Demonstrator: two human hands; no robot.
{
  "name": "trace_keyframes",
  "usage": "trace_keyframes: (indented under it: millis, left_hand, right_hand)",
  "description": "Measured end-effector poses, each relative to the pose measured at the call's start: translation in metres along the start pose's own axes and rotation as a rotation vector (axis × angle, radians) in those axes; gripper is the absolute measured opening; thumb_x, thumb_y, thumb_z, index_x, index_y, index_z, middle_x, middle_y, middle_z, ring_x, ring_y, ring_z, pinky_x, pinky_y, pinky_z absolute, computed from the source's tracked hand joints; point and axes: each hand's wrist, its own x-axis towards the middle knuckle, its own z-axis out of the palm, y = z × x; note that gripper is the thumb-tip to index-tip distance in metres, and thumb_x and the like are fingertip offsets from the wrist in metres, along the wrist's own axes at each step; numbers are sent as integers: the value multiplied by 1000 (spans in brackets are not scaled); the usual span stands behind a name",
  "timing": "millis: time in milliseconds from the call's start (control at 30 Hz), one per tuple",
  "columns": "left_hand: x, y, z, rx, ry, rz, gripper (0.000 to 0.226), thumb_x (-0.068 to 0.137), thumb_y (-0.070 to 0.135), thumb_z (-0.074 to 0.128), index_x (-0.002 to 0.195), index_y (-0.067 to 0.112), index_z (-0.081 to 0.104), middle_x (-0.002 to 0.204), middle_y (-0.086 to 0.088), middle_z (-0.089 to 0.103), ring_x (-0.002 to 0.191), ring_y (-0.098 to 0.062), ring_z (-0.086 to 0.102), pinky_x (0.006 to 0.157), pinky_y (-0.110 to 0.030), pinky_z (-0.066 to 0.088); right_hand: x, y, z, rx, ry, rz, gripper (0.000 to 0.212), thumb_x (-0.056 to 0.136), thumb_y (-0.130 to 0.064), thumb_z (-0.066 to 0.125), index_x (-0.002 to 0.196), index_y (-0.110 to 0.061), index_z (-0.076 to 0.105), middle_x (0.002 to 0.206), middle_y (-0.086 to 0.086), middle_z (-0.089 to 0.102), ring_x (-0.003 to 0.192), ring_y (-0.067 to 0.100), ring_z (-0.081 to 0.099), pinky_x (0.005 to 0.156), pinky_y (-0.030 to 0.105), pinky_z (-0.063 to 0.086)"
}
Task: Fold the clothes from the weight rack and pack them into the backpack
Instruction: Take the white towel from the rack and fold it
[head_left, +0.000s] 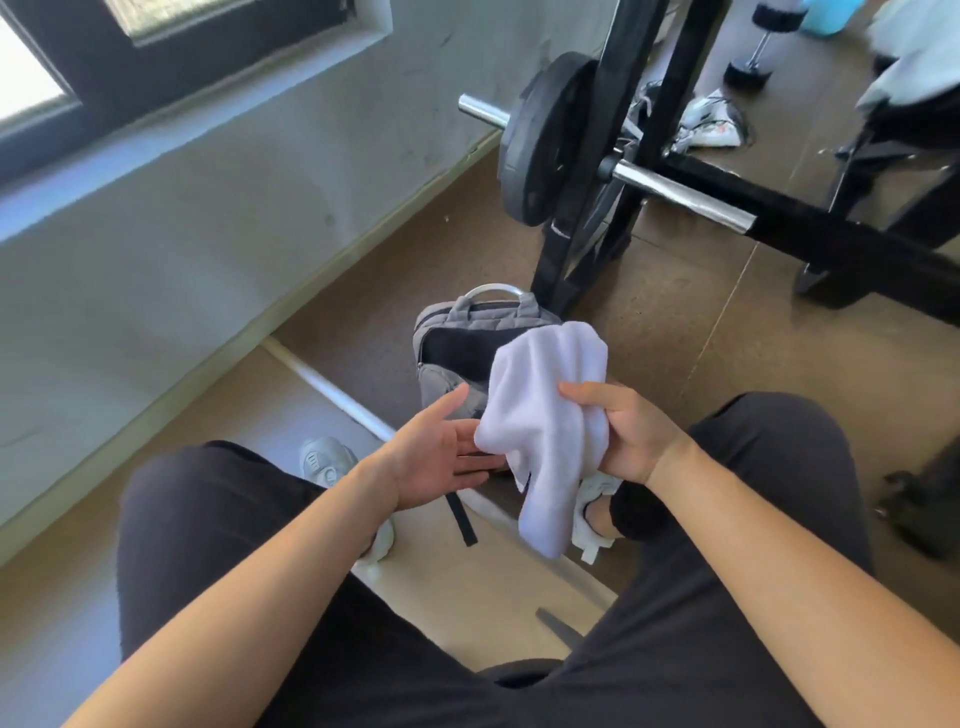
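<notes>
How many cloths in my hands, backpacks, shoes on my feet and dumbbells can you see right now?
White cloth, gripped in the right hand: 1
Grey backpack: 1
Shoes on feet, left shoe and right shoe: 2
Dumbbell: 1
Total: 5

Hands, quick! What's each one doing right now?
Left hand: open, fingers straight, gripping nothing.
Right hand: closed, holding the white cloth.

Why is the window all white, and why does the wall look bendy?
Head view: daylight blows out the window, so it shows no detail; the wide-angle lens curves the wall's bottom edge; glare streaks the barbell bar; the white cloth looks sharp, while the top-right corner is blurry.
</notes>
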Motion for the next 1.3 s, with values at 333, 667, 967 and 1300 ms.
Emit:
trace_keyframes:
  millis: [333, 667, 967, 1300]
  left_hand:
    - [8, 2, 7, -88, -60, 231, 42, 105, 42, 51, 139, 20, 63, 116, 2, 73, 98, -14, 67, 86, -28, 51]
    - [-29, 23, -22, -293, 108, 538, 16, 85, 15, 61, 89, 8, 76, 89, -11, 73, 77, -21, 71, 73, -31, 57]
    - [-59, 33, -51, -214, 265, 745, 29, 90, 6, 68, 69, 26, 67, 73, 8, 67, 66, -8, 64, 68, -20, 53]
    - [-53, -6, -62, -493, 359, 453, 5, 95, 13, 60, 91, 11, 60, 77, -6, 64, 64, -20, 66, 58, -27, 56]
  right_hand:
    - [-1, -4, -2, 9, -30, -115, 35, 84, -7, 61, 117, -11, 72, 113, 16, 71, 108, 29, 68, 92, 40, 58]
    - [10, -11, -17, 122, 264, -261, 53, 96, -35, 60, 140, -5, 56, 139, 24, 57, 132, 38, 53, 115, 50, 37]
    - [2, -12, -13, -149, 519, -260, 35, 89, -27, 73, 120, -11, 69, 116, 10, 73, 112, 28, 66, 101, 40, 49]
    - [4, 24, -32, -49, 465, -77, 40, 95, -43, 64, 126, -19, 69, 122, 4, 73, 117, 26, 66, 101, 40, 52]
